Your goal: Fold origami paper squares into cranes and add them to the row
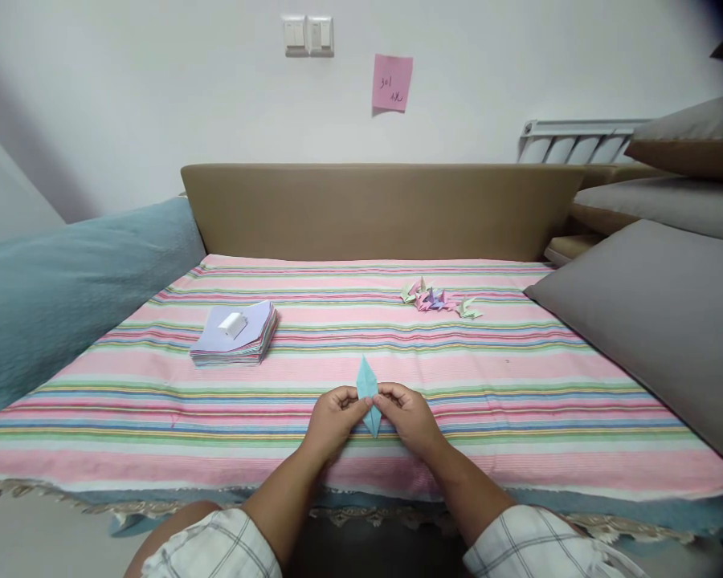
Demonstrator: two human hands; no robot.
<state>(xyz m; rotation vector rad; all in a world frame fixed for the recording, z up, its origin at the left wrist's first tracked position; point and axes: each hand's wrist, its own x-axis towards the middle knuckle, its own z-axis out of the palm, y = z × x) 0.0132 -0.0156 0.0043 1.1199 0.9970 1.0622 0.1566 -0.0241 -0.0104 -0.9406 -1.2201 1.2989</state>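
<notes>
Striped cloth, pinched paper (slim diamond)

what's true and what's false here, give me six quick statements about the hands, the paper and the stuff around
1. The left hand and the right hand both hold the blue paper. True.
2. A small white object sits on the paper stack. True.
3. The paper stack lies to the right of the blue paper. False: it lies to the left.
4. Folded paper birds lie on the striped cloth. True.
5. The right hand touches the paper birds. False: it is apart from them.
6. The pink note is left of the light switches. False: it is to their right.
</notes>
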